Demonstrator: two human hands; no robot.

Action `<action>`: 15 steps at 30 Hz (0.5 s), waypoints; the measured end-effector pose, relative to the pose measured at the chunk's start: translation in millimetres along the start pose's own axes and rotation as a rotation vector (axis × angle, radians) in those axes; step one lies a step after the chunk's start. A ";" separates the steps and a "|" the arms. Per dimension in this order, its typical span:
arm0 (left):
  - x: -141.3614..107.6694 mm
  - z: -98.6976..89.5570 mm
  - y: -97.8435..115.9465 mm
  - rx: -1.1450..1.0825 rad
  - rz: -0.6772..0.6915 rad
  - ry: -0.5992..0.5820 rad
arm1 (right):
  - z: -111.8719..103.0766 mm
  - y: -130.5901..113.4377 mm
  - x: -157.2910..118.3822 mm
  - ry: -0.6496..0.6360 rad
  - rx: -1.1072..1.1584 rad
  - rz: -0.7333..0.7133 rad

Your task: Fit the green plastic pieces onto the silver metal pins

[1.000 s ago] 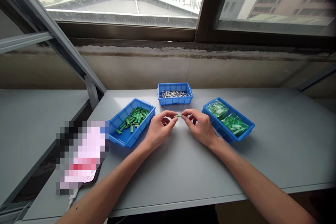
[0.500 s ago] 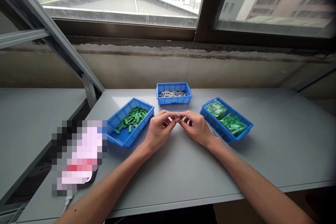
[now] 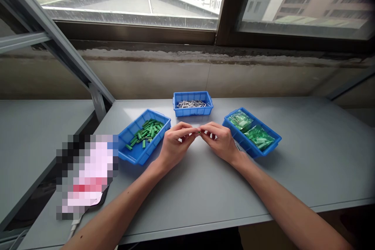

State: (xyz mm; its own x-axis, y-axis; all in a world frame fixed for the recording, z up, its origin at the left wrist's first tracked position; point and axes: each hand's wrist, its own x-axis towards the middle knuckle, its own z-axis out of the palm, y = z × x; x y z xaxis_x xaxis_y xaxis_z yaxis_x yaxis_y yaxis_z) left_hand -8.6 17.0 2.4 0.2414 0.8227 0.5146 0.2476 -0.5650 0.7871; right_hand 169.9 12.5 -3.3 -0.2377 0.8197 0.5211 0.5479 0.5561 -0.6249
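Change: I see the small green stick [image 3: 199, 132] turned end-on.
Left tray [image 3: 140, 156]: blue, holding loose green sticks [image 3: 145, 134].
Left hand [image 3: 177, 144]: closed, pinching the stick in midair from its side.
Middle tray [image 3: 192, 111]: blue, holding metal pins [image 3: 191, 104], just beyond the stick.
Right hand [image 3: 221, 140]: closed, pinching the stick from the other side.
Right tray [image 3: 241, 139]: blue, holding green packets [image 3: 259, 136].

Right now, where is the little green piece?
In the head view, the small green piece sits between the fingertips of the left hand and the right hand, just in front of the blue tray of metal pins.
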 end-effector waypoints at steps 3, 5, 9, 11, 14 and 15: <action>0.3 0.0 2.8 0.039 -0.008 -0.011 | -0.3 -1.1 0.2 -0.015 -0.009 -0.003; 0.4 0.1 4.9 0.071 -0.023 -0.018 | -0.2 -1.9 0.4 -0.031 -0.013 -0.015; -0.2 -0.2 7.0 0.153 -0.035 -0.009 | -0.2 -2.9 0.1 -0.033 -0.033 -0.037; -0.4 -0.6 6.9 0.202 -0.031 0.002 | -0.7 -3.3 -0.1 -0.028 -0.048 -0.038; -0.3 -1.3 6.2 0.244 -0.040 0.005 | -1.4 -3.6 -0.3 -0.022 -0.053 -0.034; -0.2 -1.5 6.0 0.247 -0.044 0.002 | -1.6 -3.7 -0.3 -0.015 -0.050 -0.032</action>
State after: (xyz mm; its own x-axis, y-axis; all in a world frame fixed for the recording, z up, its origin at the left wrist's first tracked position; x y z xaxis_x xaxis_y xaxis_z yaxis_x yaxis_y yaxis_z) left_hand -8.6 13.6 7.6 0.2231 0.8469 0.4826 0.4795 -0.5264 0.7021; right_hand 169.3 10.0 -0.2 -0.2678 0.8039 0.5311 0.5789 0.5748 -0.5783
